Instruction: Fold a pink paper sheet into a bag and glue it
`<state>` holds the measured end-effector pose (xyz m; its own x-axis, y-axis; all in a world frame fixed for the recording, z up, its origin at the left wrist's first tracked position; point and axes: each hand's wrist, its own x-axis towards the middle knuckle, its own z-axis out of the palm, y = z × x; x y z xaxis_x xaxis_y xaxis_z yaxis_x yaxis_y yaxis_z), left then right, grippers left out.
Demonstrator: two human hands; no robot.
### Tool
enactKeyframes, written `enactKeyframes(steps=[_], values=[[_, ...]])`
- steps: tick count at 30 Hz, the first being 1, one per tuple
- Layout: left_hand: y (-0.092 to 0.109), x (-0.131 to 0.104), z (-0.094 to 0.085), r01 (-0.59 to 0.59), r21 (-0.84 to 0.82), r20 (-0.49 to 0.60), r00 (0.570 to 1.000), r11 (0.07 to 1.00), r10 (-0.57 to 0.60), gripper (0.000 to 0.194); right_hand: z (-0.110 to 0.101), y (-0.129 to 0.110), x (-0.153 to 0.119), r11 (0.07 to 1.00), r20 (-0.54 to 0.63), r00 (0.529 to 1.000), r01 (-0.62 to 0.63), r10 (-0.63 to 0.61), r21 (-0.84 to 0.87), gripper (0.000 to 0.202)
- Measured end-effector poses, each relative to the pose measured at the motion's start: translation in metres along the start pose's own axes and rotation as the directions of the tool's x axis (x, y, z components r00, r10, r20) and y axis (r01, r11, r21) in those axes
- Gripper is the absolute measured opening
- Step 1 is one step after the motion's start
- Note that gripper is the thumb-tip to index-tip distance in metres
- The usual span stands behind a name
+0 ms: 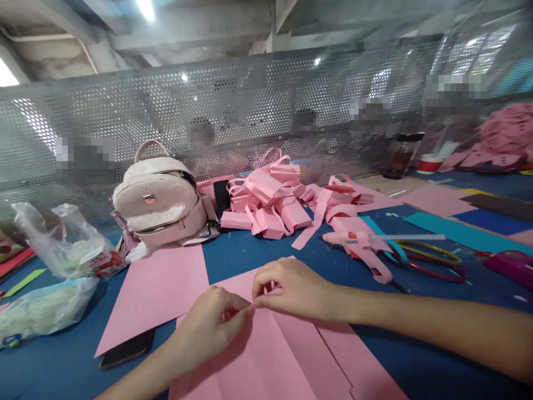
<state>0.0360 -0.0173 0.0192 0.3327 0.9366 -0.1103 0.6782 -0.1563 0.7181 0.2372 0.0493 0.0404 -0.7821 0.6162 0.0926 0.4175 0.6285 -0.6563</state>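
Observation:
A creased sheet of pink paper (266, 350) lies before me, with more pink paper (370, 361) under it. My left hand (212, 322) pinches this sheet near its upper edge, thumb against fingers. Right beside it, my right hand (291, 289) is also closed on the sheet, its fingers curled and the fingertips almost meeting those of the left. Another flat pink sheet (162, 283) lies to the left, partly covering a dark phone (127, 350). A pink hot glue gun (362, 247) with a clear glue stick rests beyond my right hand.
Folded pink paper pieces (270, 194) are heaped at the back beside a pale backpack (154, 194). Plastic bags (50, 305) lie at left. Scissors (433, 258), a purple tool (508, 266) and coloured sheets (458, 230) are at right. A perforated metal screen (250, 94) stands behind.

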Motion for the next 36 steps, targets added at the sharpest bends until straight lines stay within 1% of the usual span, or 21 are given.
enactKeyframes(steps=[2, 5, 11, 15, 19, 21, 24, 26, 29, 32, 36], values=[[0.002, -0.001, -0.001, 0.007, -0.028, 0.018, 1.000, 1.000, -0.006, 0.033, -0.002, 0.001, 0.002, 1.000, 0.002, 1.000, -0.025, 0.025, 0.015, 0.009], [0.003, -0.002, -0.003, 0.022, -0.110, 0.071, 0.997, 0.994, -0.014, 0.035, -0.008, 0.010, 0.000, 0.998, 0.007, 0.999, -0.045, 0.045, 0.036, 0.009], [0.000, -0.001, -0.004, 0.016, -0.236, 0.129, 0.992, 0.972, 0.015, 0.039, -0.027, 0.028, -0.016, 0.993, 0.000, 0.995, -0.101, 0.102, 0.058, 0.012], [0.001, 0.000, -0.006, 0.003, -0.272, 0.143, 0.989, 0.962, 0.038, 0.042, -0.037, 0.030, -0.026, 0.990, -0.043, 0.990, -0.130, 0.132, 0.051, 0.014], [0.006, 0.002, -0.007, -0.009, -0.268, 0.113, 0.993, 0.963, 0.040, 0.044, -0.034, 0.017, -0.028, 0.995, -0.133, 0.986, -0.096, 0.097, 0.018, 0.016], [0.007, 0.004, -0.006, -0.011, -0.262, 0.083, 0.996, 0.965, 0.034, 0.045, -0.029, 0.009, -0.026, 0.996, -0.120, 0.989, -0.081, 0.083, 0.025, 0.015], [0.003, 0.003, -0.003, -0.003, -0.264, 0.053, 0.998, 0.965, 0.018, 0.048, -0.022, 0.005, -0.021, 0.990, -0.078, 0.989, -0.119, 0.125, 0.078, 0.011], [-0.002, -0.001, -0.002, 0.004, -0.277, 0.042, 0.999, 0.961, 0.008, 0.051, -0.021, 0.008, -0.017, 0.983, -0.071, 0.987, -0.137, 0.146, 0.120, 0.013], [-0.009, -0.011, -0.001, 0.026, -0.306, 0.030, 0.999, 0.952, -0.018, 0.055, -0.024, 0.016, -0.013, 0.974, -0.061, 0.988, -0.130, 0.143, 0.187, 0.020], [-0.013, -0.023, 0.000, 0.069, -0.331, 0.017, 0.998, 0.941, -0.067, 0.056, -0.028, 0.023, -0.013, 0.962, -0.055, 0.988, -0.129, 0.147, 0.242, 0.025], [-0.017, -0.036, 0.001, 0.111, -0.342, 0.019, 0.994, 0.933, -0.111, 0.054, -0.032, 0.028, -0.016, 0.953, -0.054, 0.986, -0.138, 0.158, 0.270, 0.026]])
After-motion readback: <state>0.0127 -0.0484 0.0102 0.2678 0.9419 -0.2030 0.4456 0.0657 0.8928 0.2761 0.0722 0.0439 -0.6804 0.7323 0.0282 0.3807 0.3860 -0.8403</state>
